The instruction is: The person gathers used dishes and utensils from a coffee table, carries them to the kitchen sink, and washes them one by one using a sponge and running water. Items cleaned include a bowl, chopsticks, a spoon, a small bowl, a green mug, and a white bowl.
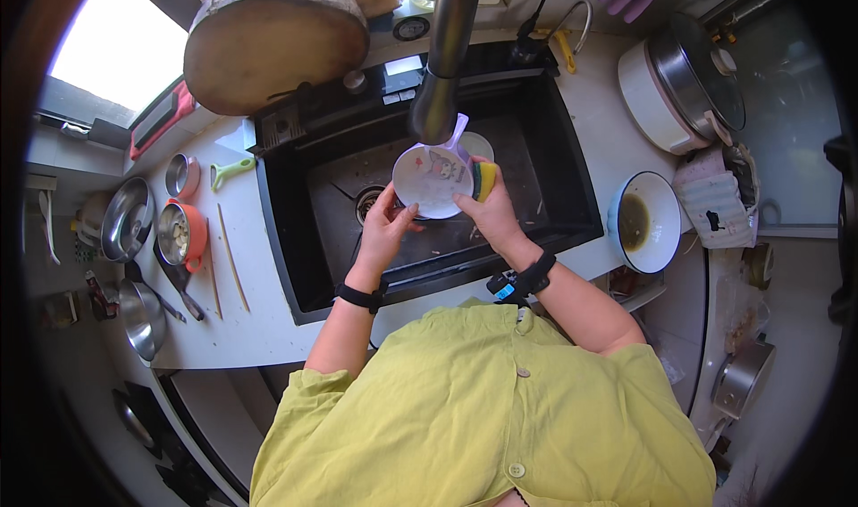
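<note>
Above the dark sink (335, 266), both my hands hold a white bowl (429, 185) with a lilac rim and handle, a cartoon printed inside it. My left hand (389, 225) grips its lower left edge, thumb over the rim. On the right edge, my right hand (493, 209) has its thumb on the bowl and also holds a yellow and green sponge (486, 180) against its side. The tap (434, 115) hangs just over the bowl's top, with what looks like water running from it. Behind the bowl, another pale round dish (478, 146) lies in the sink, partly hidden.
Left of the sink are a green peeler (232, 170), an orange cup (186, 235) with pale pieces, chopsticks (232, 259) and steel bowls (142, 319). A white bowl of brownish liquid (660, 222) and an electric pot (663, 91) stand right. A round wooden board (275, 51) leans behind.
</note>
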`<act>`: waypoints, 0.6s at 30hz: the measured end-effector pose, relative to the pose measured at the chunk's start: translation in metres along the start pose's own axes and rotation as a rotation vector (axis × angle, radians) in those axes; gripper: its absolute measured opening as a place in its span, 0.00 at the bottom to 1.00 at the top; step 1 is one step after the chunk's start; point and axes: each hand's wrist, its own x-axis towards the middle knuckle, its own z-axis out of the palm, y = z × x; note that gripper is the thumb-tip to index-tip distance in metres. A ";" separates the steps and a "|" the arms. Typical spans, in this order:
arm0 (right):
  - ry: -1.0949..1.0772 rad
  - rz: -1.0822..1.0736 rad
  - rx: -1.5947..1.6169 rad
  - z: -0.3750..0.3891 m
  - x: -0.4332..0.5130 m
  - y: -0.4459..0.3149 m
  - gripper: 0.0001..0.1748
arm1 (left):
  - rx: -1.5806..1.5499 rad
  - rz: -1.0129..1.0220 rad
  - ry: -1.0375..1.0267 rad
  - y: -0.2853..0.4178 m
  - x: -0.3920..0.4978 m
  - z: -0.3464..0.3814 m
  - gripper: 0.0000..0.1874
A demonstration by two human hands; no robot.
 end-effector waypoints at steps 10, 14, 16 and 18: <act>0.033 0.003 -0.057 0.003 -0.006 0.000 0.42 | -0.321 -0.043 -0.040 0.003 0.006 0.021 0.39; 0.031 0.020 -0.032 0.002 -0.008 -0.002 0.44 | -0.378 -0.045 -0.021 0.004 0.010 0.021 0.38; 0.029 0.024 -0.033 0.002 -0.009 -0.003 0.44 | -0.351 -0.057 -0.011 0.004 0.012 0.020 0.37; 0.029 0.024 -0.027 0.002 -0.009 -0.003 0.44 | -0.314 -0.084 0.008 0.005 0.012 0.019 0.37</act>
